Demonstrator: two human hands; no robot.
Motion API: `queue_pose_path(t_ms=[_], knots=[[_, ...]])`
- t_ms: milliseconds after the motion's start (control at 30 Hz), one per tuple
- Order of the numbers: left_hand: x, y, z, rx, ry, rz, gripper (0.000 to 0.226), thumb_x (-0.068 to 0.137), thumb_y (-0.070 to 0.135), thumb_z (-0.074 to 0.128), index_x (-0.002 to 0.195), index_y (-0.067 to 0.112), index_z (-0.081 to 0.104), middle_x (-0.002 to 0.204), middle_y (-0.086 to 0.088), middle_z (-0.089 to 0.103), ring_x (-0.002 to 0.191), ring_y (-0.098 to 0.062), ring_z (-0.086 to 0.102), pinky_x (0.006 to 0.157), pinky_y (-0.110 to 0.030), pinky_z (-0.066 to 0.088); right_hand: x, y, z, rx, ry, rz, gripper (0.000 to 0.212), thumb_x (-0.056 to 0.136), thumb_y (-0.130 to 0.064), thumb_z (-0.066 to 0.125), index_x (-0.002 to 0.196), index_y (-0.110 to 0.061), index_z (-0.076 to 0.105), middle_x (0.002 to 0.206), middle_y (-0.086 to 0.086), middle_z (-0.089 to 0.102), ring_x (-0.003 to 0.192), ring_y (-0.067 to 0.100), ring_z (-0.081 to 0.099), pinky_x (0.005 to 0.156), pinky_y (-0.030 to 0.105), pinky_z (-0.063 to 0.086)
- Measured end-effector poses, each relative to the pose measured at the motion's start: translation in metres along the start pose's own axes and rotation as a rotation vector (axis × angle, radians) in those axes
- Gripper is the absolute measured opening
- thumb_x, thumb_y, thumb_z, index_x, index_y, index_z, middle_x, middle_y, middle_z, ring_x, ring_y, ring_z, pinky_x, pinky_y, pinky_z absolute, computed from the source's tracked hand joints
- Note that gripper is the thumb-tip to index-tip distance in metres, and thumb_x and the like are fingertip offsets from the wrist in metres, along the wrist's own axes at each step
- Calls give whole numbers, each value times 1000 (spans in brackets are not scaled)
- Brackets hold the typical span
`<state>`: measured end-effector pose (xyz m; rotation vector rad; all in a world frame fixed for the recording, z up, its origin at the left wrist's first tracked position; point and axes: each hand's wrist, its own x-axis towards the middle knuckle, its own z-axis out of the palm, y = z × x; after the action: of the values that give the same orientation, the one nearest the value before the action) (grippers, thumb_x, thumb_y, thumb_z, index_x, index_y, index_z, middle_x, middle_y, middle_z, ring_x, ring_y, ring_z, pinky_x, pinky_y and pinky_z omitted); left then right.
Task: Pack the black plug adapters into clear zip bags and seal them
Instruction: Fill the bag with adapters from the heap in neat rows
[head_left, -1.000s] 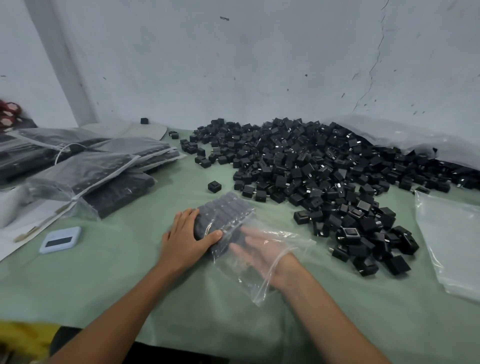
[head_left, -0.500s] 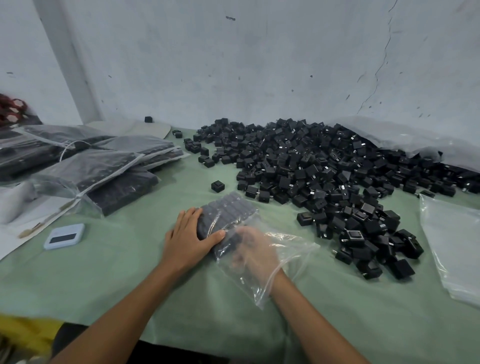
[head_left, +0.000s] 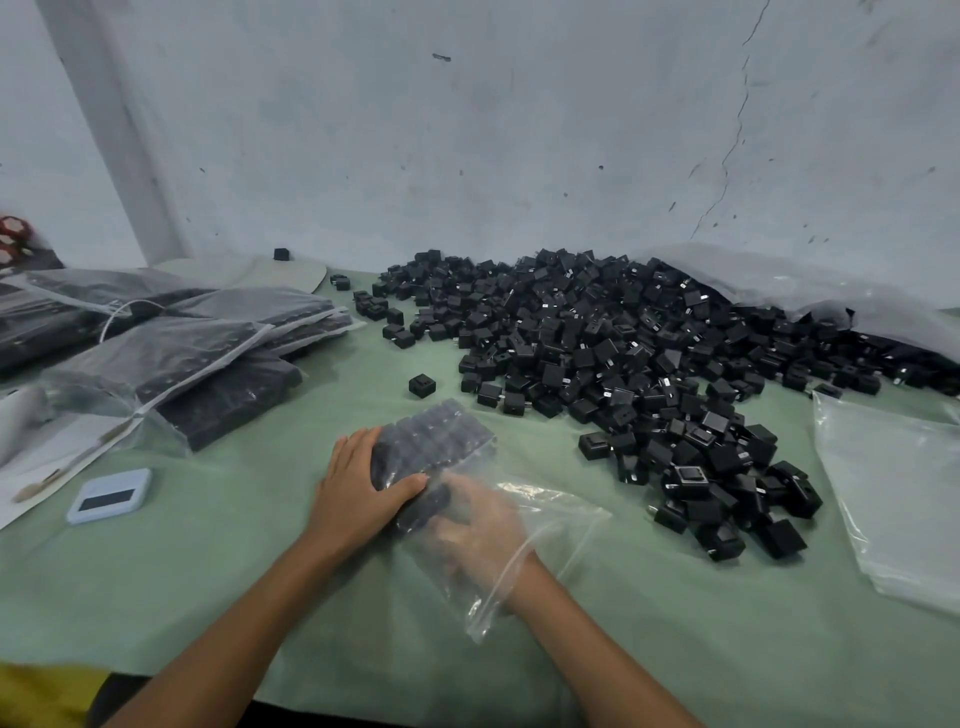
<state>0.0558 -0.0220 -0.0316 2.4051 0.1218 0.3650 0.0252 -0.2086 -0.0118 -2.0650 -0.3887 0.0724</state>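
Clear zip bag (head_left: 545, 525): left hand (head_left: 358, 493) grips adapter block (head_left: 434, 441); right hand (head_left: 480, 530) inside, grip unclear

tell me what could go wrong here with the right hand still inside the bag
The right hand is inside the clear zip bag, so drawing it out could drag the packed adapters out of their rows. The left hand only grips one end of the block, so the far rows might shift. The bag's mouth lies crumpled around the wrist and may seal poorly.
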Motion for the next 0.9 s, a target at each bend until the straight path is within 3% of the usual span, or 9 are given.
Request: queue_pose_path(t_ms=[67,167,300,433,533,667,700,767,900], knots=[[1,-2,1,31,4,5,99,65,79,53,146,25,37,149,2,39,141,-21,30,115,-49,30,-2,3,2,-97,-2,17,20,94,-26,58,112,-21,64,93,-10,66,90,12,63,79,11,48],[7,-1,2,114,2,-15,106,61,89,44,148,30,34,151,3,35,142,-20,26,115,-48,28,-4,11,4,-94,25,33,19,100,-12,54,116,-4,63,106,8,68,99,20,65,90,22,51],[17,1,5,186,-52,-7,100,63,90,41,148,38,31,156,8,28,146,-15,18,114,-51,22,-4,9,3,-60,9,22,22,101,-4,49,118,-9,62,97,-8,60,85,0,55,77,2,42],[18,0,8,116,-53,4,91,66,87,48,142,39,35,143,14,41,139,-13,30,110,-54,30,-7,1,5,-139,48,-50,24,99,-19,47,123,-20,53,106,5,66,97,17,64,91,30,51],[18,0,8,101,-35,3,89,62,88,51,137,42,37,134,13,44,131,-12,37,107,-53,33,-8,-1,3,-97,44,15,29,99,-21,47,128,-22,45,105,10,66,95,24,64,86,33,53],[18,-1,9,88,-39,-11,91,58,90,51,135,44,37,130,13,43,127,-13,41,105,-52,34,-18,3,-4,-161,-46,-61,48,92,-12,56,139,-20,47,126,7,59,107,17,55,90,12,42],[18,-1,9,89,-40,-9,93,58,91,51,136,43,37,131,12,43,127,-14,41,105,-52,35,-25,6,-7,-139,-81,-79,48,93,-9,58,139,-16,49,131,8,55,114,20,54,97,16,42],[20,-2,8,92,-41,-8,97,57,91,49,138,39,38,136,9,43,130,-15,40,106,-52,34,-45,18,-20,2,-129,-125,38,90,-1,61,128,-10,62,124,0,59,113,17,59,99,26,48],[19,-1,9,90,-39,3,97,57,90,49,138,37,40,135,7,45,131,-17,40,106,-52,36,-77,38,-69,30,-113,-88,27,89,-2,59,94,-23,75,97,-14,73,94,1,68,87,22,52]])
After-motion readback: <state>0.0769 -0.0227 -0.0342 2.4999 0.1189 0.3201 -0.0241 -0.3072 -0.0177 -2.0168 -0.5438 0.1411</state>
